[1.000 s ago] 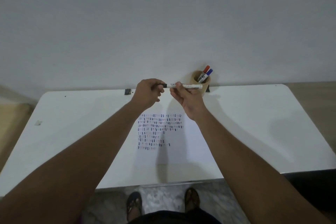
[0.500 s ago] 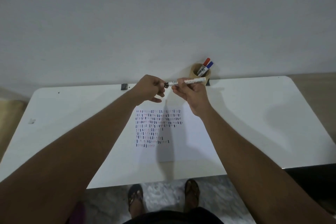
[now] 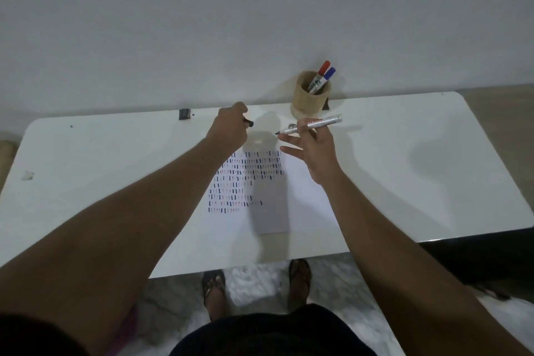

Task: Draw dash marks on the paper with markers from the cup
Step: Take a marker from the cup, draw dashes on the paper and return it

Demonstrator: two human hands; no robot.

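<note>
A white sheet of paper lies on the white table, its upper left part filled with rows of short dark and reddish dashes. My right hand holds an uncapped white marker above the paper's top edge, tip pointing left, other fingers spread. My left hand is closed on the black cap, a little left of the tip. A round wooden cup at the table's back edge holds a red-capped marker and a blue-capped marker.
A small dark block sits at the back edge left of my hands. A pale scrap lies near the left edge. The wall rises right behind the table. My sandalled feet show below the front edge.
The cap has come off the marker: my left hand has drawn away to the left with it, and the bare tip now shows. My right fingers have spread open under the barrel.
</note>
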